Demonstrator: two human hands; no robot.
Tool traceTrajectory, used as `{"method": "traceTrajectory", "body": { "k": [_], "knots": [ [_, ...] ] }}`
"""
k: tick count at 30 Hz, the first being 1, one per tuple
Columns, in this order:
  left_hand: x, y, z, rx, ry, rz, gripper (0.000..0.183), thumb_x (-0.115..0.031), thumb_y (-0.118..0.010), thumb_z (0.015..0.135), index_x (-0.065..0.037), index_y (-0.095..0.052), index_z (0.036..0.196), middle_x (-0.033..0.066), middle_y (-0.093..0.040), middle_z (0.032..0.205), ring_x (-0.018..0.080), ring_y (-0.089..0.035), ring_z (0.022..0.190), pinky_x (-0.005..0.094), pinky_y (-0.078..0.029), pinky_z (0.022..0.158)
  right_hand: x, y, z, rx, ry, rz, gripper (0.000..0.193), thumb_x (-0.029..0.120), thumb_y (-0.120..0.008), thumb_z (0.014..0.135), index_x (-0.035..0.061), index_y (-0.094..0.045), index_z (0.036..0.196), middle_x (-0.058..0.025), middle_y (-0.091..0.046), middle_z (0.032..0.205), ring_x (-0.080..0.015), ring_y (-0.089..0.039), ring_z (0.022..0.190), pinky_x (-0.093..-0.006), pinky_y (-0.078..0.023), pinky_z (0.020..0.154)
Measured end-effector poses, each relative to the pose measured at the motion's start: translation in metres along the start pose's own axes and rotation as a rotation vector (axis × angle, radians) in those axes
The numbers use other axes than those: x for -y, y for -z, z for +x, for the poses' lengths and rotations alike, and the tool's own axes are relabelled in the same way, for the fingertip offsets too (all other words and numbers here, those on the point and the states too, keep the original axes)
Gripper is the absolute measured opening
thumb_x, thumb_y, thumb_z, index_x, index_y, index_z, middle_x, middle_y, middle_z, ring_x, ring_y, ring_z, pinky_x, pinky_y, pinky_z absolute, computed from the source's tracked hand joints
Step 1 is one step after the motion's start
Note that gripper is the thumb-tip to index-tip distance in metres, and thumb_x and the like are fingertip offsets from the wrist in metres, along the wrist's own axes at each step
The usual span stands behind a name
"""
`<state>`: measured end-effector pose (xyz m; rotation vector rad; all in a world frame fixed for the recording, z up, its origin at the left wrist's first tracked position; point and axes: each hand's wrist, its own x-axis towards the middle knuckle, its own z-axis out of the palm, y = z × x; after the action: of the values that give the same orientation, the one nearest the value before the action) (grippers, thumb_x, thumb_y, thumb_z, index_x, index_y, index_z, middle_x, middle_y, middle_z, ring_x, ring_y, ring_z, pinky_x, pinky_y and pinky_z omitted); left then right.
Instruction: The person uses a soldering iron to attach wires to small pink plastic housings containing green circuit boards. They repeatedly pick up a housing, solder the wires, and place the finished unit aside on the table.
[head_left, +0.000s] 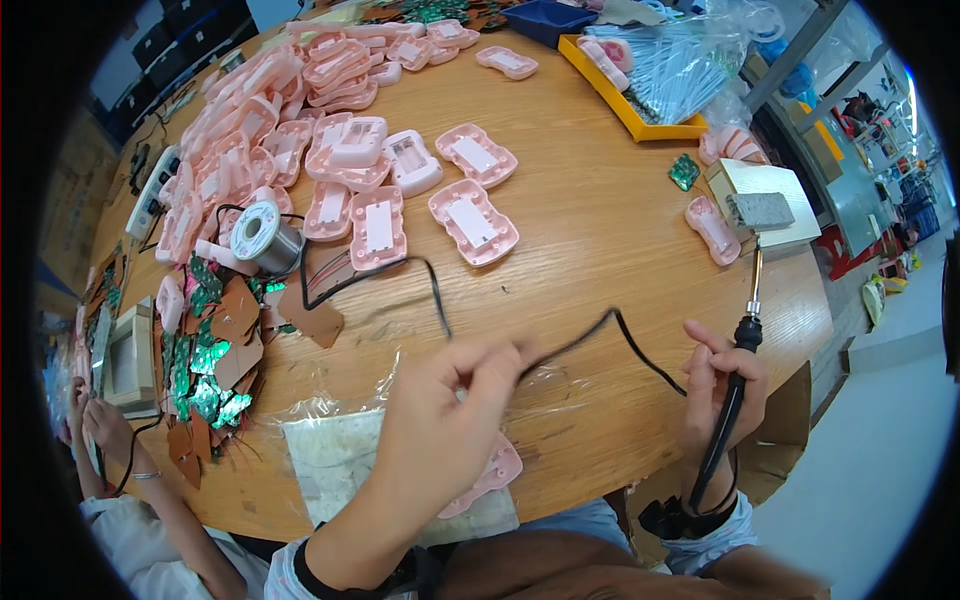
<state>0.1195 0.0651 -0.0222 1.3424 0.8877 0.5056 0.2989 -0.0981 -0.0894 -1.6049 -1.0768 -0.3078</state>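
My right hand (704, 408) is closed round the black handle of a soldering iron (742, 345), whose metal tip points up and away, close to a grey sponge (760, 211) on a pale block. In front of me, my left hand (435, 410) has its thumb and forefinger pinched on the iron's black cord (585, 335); the fingertips are slightly blurred. Below that hand lies a pink plastic shell (497, 468), partly covered by it, on a whitish pad (325, 455) with clear plastic around it.
Pink shells (240, 110) are heaped at the far left. A solder spool (268, 238) stands beside green and brown circuit boards (215, 350). A yellow tray (640, 120) holds pale-blue strips at the back right. On the left, another person's hand (108, 425) is near a wooden frame.
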Motion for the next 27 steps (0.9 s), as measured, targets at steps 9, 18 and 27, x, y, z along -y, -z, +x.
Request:
{"method": "traceTrajectory", "body": {
  "k": [9, 18, 27],
  "knots": [
    [0.004, 0.052, -0.039, -0.427, -0.379, 0.924, 0.016, -0.005, -0.074, 0.071, -0.002, -0.067, 0.085, 0.0114, -0.053, 0.089, 0.028, -0.053, 0.091, 0.0373, -0.042, 0.08, 0.014, 0.002, 0.005, 0.146, 0.055, 0.159, 0.024, -0.01, -0.057, 0.087, 0.0022, -0.042, 0.101, -0.0304, -0.065, 0.1, -0.0249, -0.068, 0.094, -0.0229, -0.05, 0.069],
    [0.054, 0.042, -0.004, -0.275, -0.349, 0.925, 0.015, -0.008, -0.074, 0.072, -0.004, -0.066, 0.084, 0.0102, -0.055, 0.085, 0.0289, -0.053, 0.085, 0.0414, -0.04, 0.08, 0.044, -0.013, 0.003, 0.322, 0.134, 0.272, 0.027, -0.007, -0.068, 0.076, 0.0041, -0.052, 0.095, -0.0266, -0.069, 0.095, -0.0234, -0.068, 0.072, -0.0289, -0.051, 0.06],
    [0.029, 0.046, -0.07, -0.042, -0.459, 0.766, 0.015, -0.008, -0.075, 0.071, -0.007, -0.066, 0.083, 0.0074, -0.063, 0.076, 0.0278, -0.058, 0.072, 0.0388, -0.042, 0.068, 0.07, -0.037, 0.011, 0.659, 0.154, 0.427, 0.031, 0.002, -0.081, 0.067, 0.01, -0.061, 0.09, -0.0164, -0.07, 0.105, -0.0231, -0.065, 0.072, -0.0274, -0.049, 0.06]
  ]
}}
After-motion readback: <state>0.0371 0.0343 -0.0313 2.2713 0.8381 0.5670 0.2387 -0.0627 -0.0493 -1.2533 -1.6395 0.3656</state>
